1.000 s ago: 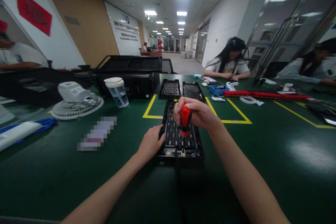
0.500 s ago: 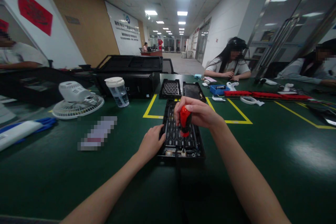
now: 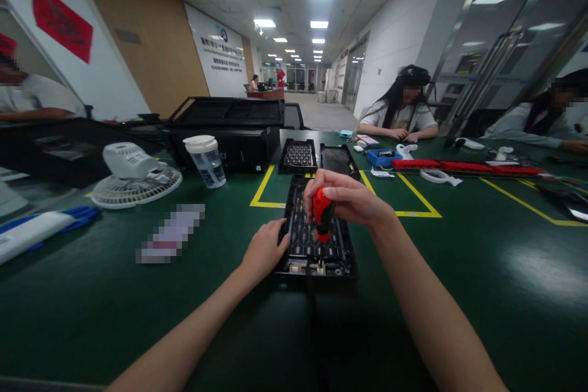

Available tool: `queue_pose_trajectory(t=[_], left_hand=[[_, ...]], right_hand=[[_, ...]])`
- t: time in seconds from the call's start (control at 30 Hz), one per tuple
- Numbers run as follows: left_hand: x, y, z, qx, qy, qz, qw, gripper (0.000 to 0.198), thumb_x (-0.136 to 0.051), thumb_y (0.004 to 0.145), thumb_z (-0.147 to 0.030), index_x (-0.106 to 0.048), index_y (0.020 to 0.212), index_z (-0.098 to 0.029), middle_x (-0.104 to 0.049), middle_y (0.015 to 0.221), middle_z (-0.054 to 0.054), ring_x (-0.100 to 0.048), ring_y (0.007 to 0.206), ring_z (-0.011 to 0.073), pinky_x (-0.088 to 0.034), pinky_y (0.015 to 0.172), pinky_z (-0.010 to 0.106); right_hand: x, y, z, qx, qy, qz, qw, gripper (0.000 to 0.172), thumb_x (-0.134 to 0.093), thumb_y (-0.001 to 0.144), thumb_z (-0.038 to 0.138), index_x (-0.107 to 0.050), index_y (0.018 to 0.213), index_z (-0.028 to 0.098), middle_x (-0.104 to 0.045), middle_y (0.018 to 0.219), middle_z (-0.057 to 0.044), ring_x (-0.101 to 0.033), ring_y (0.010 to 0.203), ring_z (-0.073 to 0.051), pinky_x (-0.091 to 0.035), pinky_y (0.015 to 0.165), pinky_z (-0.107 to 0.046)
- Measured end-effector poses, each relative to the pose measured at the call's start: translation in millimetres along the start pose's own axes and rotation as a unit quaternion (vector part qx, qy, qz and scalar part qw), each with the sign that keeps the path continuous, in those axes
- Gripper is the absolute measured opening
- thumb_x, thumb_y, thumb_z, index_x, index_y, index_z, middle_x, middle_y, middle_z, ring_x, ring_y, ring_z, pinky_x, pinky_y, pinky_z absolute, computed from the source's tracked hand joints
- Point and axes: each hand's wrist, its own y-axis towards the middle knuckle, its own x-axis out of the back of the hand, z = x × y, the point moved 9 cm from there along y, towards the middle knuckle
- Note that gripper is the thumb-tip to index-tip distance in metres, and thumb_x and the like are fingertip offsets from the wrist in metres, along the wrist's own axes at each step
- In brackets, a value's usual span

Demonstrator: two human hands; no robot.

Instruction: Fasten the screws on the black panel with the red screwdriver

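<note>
A black rectangular case (image 3: 301,248) with rows of hexagonal pockets lies flat on the green table in front of me. My right hand (image 3: 342,196) is wrapped round the red and black handle of a screwdriver (image 3: 324,214), held upright over the case. Its shaft points down at the case's near end, where small light-coloured parts (image 3: 307,269) sit; the exact contact of the tip is too small to tell. My left hand (image 3: 266,251) grips the left side of the case, thumb on the rim and the other fingers partly hidden.
Behind the case lie two more black trays (image 3: 298,156). To the left are a lidded cup (image 3: 205,160), a white fan (image 3: 138,177) and a blurred flat object (image 3: 171,234). A blue bin (image 3: 382,157) and red strips (image 3: 459,166) lie at right. Other people sit around the table.
The screwdriver and my right hand hold nearly the same place, with the handle tilted very slightly differently. My left hand and the case have not moved.
</note>
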Motion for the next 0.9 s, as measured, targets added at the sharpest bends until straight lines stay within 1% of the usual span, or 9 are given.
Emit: queue_pose_trajectory(t=[0.2,0.43,0.73,0.9], left_hand=[[0.1,0.3,-0.7,-0.004,-0.001,-0.002,1.000,0.037,-0.045,0.083,-0.028,-0.050,0.118,-0.015,-0.057,0.116,0.010,-0.053,0.106,0.0223,-0.041,0.093,0.037],[-0.8,0.5,-0.5,-0.006,-0.008,0.003,1.000,0.037,-0.044,0.084,-0.028,-0.049,0.118,-0.015,-0.056,0.117,0.009,-0.052,0.106,0.0222,-0.040,0.094,0.038],[0.5,-0.4,-3.5,-0.007,-0.006,0.007,1.000,0.037,-0.043,0.084,-0.029,-0.050,0.118,-0.014,-0.056,0.118,0.009,-0.051,0.106,0.0222,-0.039,0.095,0.037],[1.3,-0.4,-3.9,-0.010,-0.003,0.005,1.000,0.036,-0.043,0.084,-0.028,-0.051,0.117,-0.016,-0.056,0.117,0.009,-0.052,0.106,0.0219,-0.040,0.095,0.037]], right_hand=[[2.1,-0.3,1.4,0.004,-0.007,-0.011,1.000,0.012,-0.051,0.082,0.025,-0.048,0.086,0.014,-0.059,0.083,-0.005,-0.059,0.072,-0.015,-0.048,0.069,-0.034],[5.9,-0.2,0.2,0.005,-0.028,-0.023,0.999,0.015,-0.054,0.081,0.027,-0.048,0.086,0.014,-0.058,0.083,-0.005,-0.059,0.071,-0.014,-0.049,0.068,-0.033],[5.3,-0.4,3.9,0.016,-0.050,-0.025,0.998,0.009,-0.052,0.083,0.022,-0.048,0.084,0.014,-0.057,0.082,-0.004,-0.059,0.068,-0.013,-0.049,0.065,-0.031],[5.5,0.2,6.4,0.027,-0.057,-0.034,0.997,0.009,-0.053,0.081,0.021,-0.046,0.080,0.015,-0.056,0.081,-0.003,-0.057,0.068,-0.012,-0.050,0.065,-0.030]])
